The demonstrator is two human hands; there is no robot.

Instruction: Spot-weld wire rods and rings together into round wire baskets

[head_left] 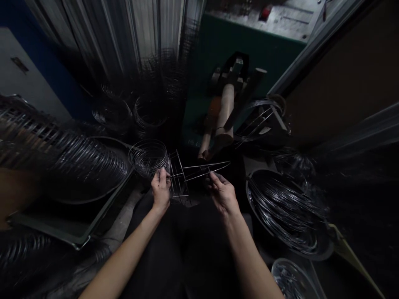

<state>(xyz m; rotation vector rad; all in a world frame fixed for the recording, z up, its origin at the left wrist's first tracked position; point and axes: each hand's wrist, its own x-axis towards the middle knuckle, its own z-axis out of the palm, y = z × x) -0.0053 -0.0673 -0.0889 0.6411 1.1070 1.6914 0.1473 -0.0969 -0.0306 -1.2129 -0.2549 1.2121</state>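
A small frame of thin metal wires (183, 176) hangs between both my hands, above my dark lap. My left hand (161, 191) is closed on the frame's left side, where its upright wires stand. My right hand (222, 194) pinches the long wires that run out to the right and end in a point. A stack of wire rings (149, 157) sits just behind my left hand.
Long coils of wire rings (65, 155) lie in a tray at the left. A round tub of wire hoops (288, 211) stands at the right, a smaller tub (289, 280) below it. A green machine (230, 95) with a wooden handle is straight ahead.
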